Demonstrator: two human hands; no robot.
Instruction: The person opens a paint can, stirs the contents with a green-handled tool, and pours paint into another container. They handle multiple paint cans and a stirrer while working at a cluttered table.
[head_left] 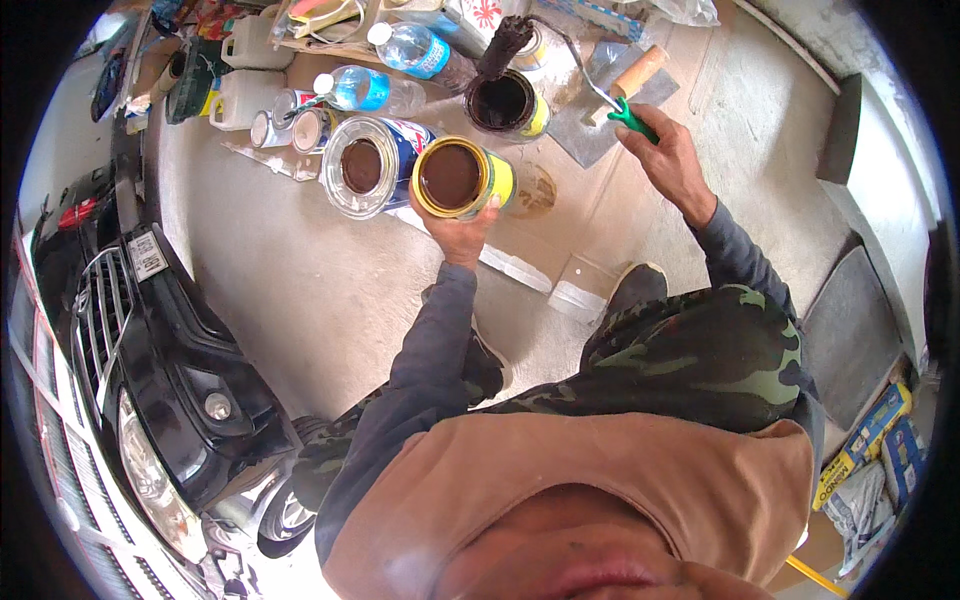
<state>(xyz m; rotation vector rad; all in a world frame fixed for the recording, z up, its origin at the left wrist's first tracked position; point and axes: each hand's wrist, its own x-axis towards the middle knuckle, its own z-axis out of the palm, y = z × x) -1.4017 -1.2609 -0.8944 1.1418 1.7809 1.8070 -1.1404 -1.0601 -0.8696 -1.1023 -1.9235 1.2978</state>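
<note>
My left hand grips a yellow-labelled can of brown paint, beside a larger blue can with brown contents inside a clear rim. My right hand is closed on the green handle of a paint roller; its wire frame runs up to a dark, paint-soaked roller head, held over or near an open can of very dark paint. Below the roller's handle and wire lies a metal trowel with a wooden grip.
Water bottles, white jugs and small cans crowd the back left. Stained cardboard covers the floor ahead. A black car front is close at left; grey and white panels and bags line the right.
</note>
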